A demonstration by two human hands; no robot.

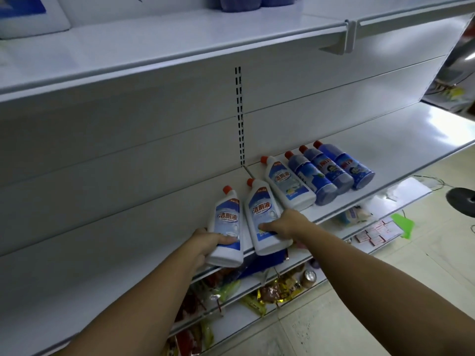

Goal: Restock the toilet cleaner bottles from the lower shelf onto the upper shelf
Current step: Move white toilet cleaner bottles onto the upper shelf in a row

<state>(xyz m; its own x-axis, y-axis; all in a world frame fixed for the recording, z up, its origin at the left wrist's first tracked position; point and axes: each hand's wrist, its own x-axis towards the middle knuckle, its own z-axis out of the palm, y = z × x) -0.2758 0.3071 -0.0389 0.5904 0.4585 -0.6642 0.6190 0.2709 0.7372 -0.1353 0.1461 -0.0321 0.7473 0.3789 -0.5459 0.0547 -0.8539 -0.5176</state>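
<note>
Two white toilet cleaner bottles with red caps and blue labels stand at the front of the lower shelf [401, 140]. My left hand [205, 244] grips the base of the left white bottle [227, 222], which is tilted and hangs over the shelf edge. My right hand [285, 224] is closed on the lower part of the second white bottle [264, 217]. A third white bottle [288, 182] and three blue bottles [331, 168] stand in a row to the right. The upper shelf [205, 39] runs across the top.
Purple items [240, 2] and a white-and-blue pack [25, 16] sit on the upper shelf. Below the lower shelf, racks hold snack packets [277, 291] and small boxes [375, 233]. A tiled floor with a green object [403, 224] and cables lies at the right.
</note>
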